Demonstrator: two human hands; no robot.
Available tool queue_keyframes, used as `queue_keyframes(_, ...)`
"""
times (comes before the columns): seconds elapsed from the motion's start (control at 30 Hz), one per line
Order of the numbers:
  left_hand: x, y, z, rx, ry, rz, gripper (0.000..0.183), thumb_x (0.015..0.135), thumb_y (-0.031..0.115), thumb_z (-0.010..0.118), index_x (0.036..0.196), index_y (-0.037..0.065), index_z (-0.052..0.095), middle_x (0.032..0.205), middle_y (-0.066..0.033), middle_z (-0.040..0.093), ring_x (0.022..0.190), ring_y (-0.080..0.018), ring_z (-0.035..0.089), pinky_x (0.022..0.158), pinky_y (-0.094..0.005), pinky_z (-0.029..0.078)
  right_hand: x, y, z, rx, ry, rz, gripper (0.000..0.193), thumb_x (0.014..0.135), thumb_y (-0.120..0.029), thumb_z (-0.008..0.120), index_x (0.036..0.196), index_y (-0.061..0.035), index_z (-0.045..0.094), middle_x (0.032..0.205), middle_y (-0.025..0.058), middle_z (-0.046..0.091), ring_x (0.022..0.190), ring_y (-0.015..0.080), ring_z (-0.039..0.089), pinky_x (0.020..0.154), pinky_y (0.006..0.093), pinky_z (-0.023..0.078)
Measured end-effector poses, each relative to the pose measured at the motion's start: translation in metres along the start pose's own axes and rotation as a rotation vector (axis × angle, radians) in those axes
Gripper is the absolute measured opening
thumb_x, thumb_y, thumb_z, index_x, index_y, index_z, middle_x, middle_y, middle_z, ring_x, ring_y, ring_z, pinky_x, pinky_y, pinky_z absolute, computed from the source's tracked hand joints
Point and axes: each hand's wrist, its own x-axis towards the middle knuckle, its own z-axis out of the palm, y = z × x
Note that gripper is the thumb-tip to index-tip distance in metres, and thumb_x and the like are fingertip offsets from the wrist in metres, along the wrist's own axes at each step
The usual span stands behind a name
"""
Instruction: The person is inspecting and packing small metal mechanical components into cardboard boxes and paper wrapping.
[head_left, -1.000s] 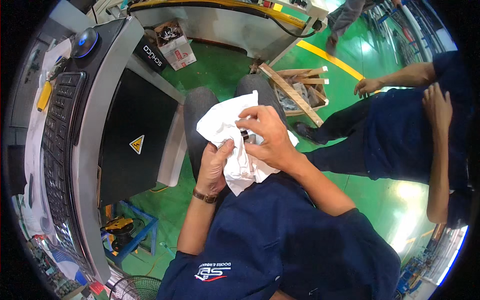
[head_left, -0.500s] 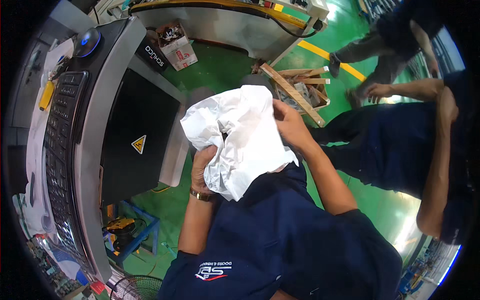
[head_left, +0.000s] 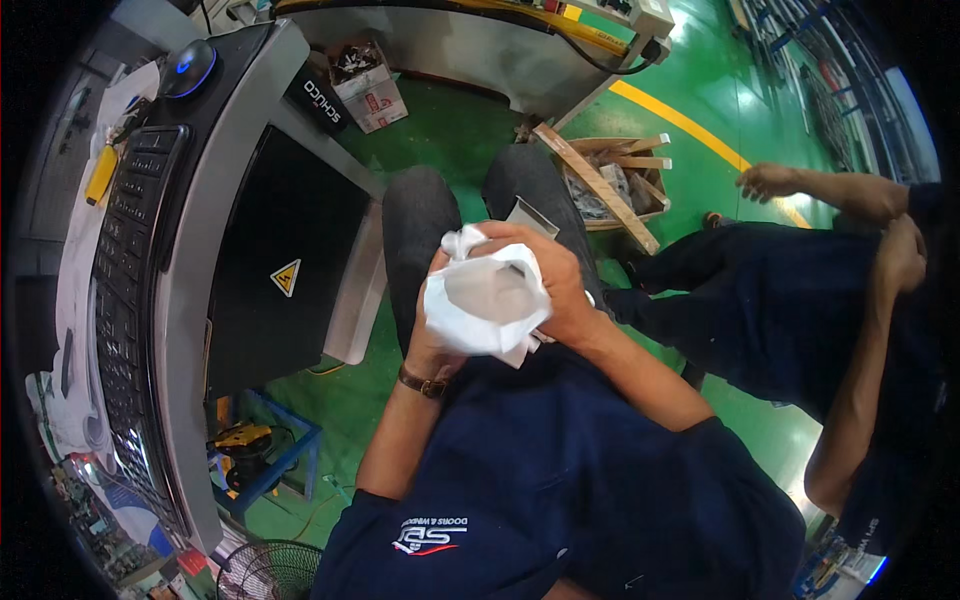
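A crumpled white paper sheet (head_left: pixel 475 328) is bunched up between my hands in front of my lap, with a round hollow facing up. My left hand (head_left: pixel 430 335), with a watch on its wrist, is wrapped round the paper's left side, its fingers partly hidden. Over the far and right sides of the same paper curls my right hand (head_left: pixel 550 275), closed on it. Beyond the right hand a pale flat-sided piece (head_left: pixel 532 217) shows at my thigh; its kind I cannot make out.
At left stands a grey console with a keyboard (head_left: pixel 130 260), a mouse (head_left: pixel 188 68) and a yellow cutter (head_left: pixel 101 175). Ahead on the green floor are a cardboard box (head_left: pixel 368 95) and a wooden crate (head_left: pixel 620 190) of scraps. A co-worker (head_left: pixel 780 290) stands close at right.
The paper was spread wide and is now gathered into a small bundle. My right hand has moved in to it. The co-worker has shifted, and a second person has left view.
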Motion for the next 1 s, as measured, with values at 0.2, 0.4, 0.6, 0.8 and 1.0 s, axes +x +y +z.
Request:
queue_keyframes(0.2, -0.002, 0.015, 0.034, 0.142, 0.070, 0.036, 0.070, 0.102, 0.019, 0.072, 0.161, 0.007, 0.037, 0.151, -0.0087, 0.055, 0.138, -0.0192, 0.056, 0.114, -0.0357, 0.046, 0.009, -0.007, -0.010, -0.653, -0.133, -0.281, 0.050, 0.087, -0.024, 0.079, 0.133, -0.0077, 0.069, 0.149, 0.0169, 0.061, 0.138, 0.0400, 0.058, 0.113, 0.0480, 0.046)
queue_keyframes(0.4, -0.007, 0.004, 0.029, -0.066, 0.252, -0.045, 0.036, 0.112, 0.016, 0.048, 0.147, 0.005, 0.052, 0.137, -0.0070, 0.065, 0.128, -0.0175, 0.062, 0.111, -0.0379, 0.050, -0.020, -0.022, -0.016, -0.476, -0.357, -0.172, 0.083, 0.085, -0.013, 0.077, 0.158, 0.0011, 0.041, 0.165, 0.0191, 0.044, 0.154, 0.0432, 0.039, 0.126, 0.0515, 0.033)
queue_keyframes(0.6, -0.018, -0.006, 0.038, 0.085, 0.190, -0.224, 0.043, 0.111, 0.021, 0.052, 0.151, 0.007, 0.046, 0.136, -0.0054, 0.062, 0.124, -0.0178, 0.062, 0.110, -0.0411, 0.052, -0.049, 0.001, -0.024, -0.366, -0.145, 0.025, 0.065, 0.088, -0.011, 0.075, 0.148, -0.0002, 0.052, 0.141, 0.0190, 0.064, 0.132, 0.0389, 0.062, 0.113, 0.0438, 0.048)
queue_keyframes(0.8, -0.003, 0.024, 0.034, 0.551, -0.119, -0.327, 0.054, 0.109, 0.019, 0.061, 0.158, 0.005, 0.041, 0.129, -0.0162, 0.070, 0.106, -0.0190, 0.073, 0.090, -0.0343, 0.062, -0.046, -0.013, -0.038, 0.269, 0.166, 0.340, 0.076, 0.089, -0.010, 0.081, 0.156, -0.0078, 0.046, 0.130, 0.0069, 0.063, 0.120, 0.0162, 0.062, 0.108, 0.0334, 0.049)
queue_keyframes(1.0, 0.090, 0.021, -0.048, 1.595, 0.137, 0.580, 0.049, 0.093, 0.020, 0.077, 0.137, 0.004, 0.065, 0.117, -0.0146, 0.077, 0.098, -0.0314, 0.076, 0.088, -0.0413, 0.060, -0.058, 0.023, -0.059, 0.694, 0.401, 0.532, 0.039, 0.108, -0.019, 0.061, 0.146, -0.0084, 0.056, 0.134, 0.0075, 0.067, 0.123, 0.0223, 0.067, 0.108, 0.0407, 0.054)
